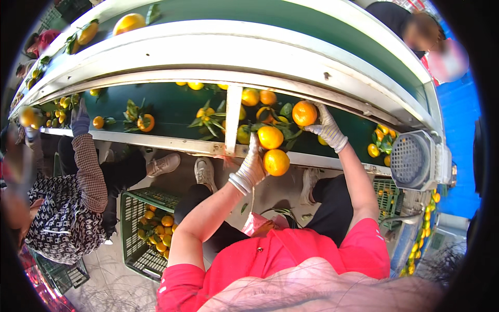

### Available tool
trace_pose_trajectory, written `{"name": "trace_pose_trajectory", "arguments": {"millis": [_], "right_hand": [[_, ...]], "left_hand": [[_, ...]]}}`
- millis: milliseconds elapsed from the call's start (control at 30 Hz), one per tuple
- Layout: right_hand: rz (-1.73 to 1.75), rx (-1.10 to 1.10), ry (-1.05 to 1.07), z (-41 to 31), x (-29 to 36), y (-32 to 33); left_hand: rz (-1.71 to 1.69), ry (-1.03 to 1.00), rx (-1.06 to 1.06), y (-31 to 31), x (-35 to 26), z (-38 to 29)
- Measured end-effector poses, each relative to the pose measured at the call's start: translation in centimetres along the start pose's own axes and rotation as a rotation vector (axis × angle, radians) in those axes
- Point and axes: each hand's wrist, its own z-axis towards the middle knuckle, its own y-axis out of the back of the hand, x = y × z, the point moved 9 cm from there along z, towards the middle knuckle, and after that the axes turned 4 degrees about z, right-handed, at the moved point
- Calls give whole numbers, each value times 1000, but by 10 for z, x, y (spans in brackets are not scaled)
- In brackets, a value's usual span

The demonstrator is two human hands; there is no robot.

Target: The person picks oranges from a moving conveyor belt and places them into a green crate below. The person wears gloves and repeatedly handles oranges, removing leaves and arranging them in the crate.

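My left hand [250,168], in a striped knit glove, holds two orange citrus fruits [276,162] one above the other at the near edge of a green conveyor belt [171,97]. My right hand [327,126], gloved alike, has its fingers around an orange citrus fruit [304,113] over the belt. Between and behind my hands lie several fruits [250,96] with green leaves, partly hidden by one another. Farther left on the belt are leafy fruits [145,122], and a small cluster [373,150] lies at the right end.
A white crossbar [233,121] spans the belt left of my hands. A green plastic crate [130,234] with fruits stands on the floor at my left. A co-worker's gloved hand [80,117] reaches onto the belt at left. A grey octagonal housing [413,160] sits at the belt's right end.
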Motion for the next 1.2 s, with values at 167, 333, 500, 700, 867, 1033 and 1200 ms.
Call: {"name": "trace_pose_trajectory", "arguments": {"millis": [167, 333, 500, 700, 867, 1033, 1200], "right_hand": [[-150, -106, 127, -34, -7, 34], [-286, -434, 45, -35, -55, 93], [-1106, -306, -5, -44, -45, 78], [-982, -162, -81, -55, -50, 70], [-1166, -576, -58, -80, -22, 175], [-1081, -687, -404, -53, -65, 269], [-1197, -703, -277, 37, -67, 247]], "left_hand": [[-13, 127, 47, -10, 25, 12], [73, 234, 58, -17, 48, 15], [76, 217, -14, 0, 51, 36], [205, 152, 67, -21, 33, 47], [148, 180, 77, -27, 38, 29], [177, 215, 68, -15, 55, 22], [172, 199, 29, 2, 59, 18]]}}
